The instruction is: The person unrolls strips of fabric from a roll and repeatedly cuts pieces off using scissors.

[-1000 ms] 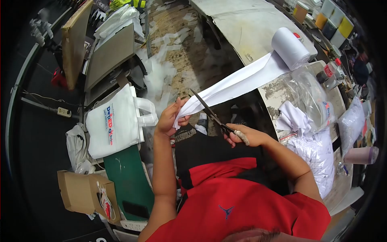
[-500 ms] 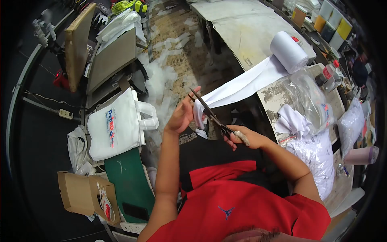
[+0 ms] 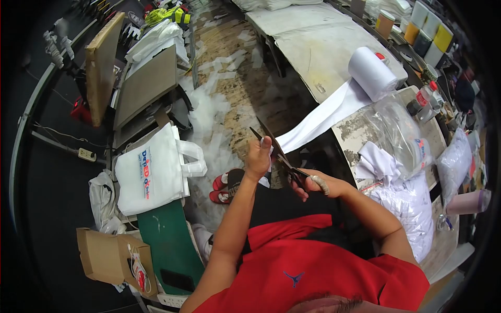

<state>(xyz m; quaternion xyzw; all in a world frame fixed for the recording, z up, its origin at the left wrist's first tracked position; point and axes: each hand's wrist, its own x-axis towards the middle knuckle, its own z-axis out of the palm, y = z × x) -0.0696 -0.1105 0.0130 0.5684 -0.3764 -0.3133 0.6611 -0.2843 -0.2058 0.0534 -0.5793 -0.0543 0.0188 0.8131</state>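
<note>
In front of my body, my right hand [image 3: 317, 184] grips the handles of dark metal scissors [image 3: 285, 163], and something pale is wrapped on one of its fingers. The scissor blades point up and away, parted at the tips. My left hand [image 3: 258, 158] is closed with the thumb up, pinching the end of a white fabric strip [image 3: 318, 123] beside the blades. That strip stretches back to a white fabric roll [image 3: 369, 73] on the table at the right. My left fingers partly hide the strip's end, so whether the blades touch it is unclear.
White printed bags [image 3: 151, 172] lie on the left, above a green board [image 3: 168, 240] with a phone. An open cardboard box [image 3: 104, 255] stands lower left. Plastic-wrapped white goods [image 3: 404, 208] and a bottle [image 3: 425, 96] lie right. Scraps litter the floor [image 3: 219, 99].
My left hand has moved right and lower, and its spread fingers have closed on the strip's end. The scissors and my right hand have shifted slightly down and right.
</note>
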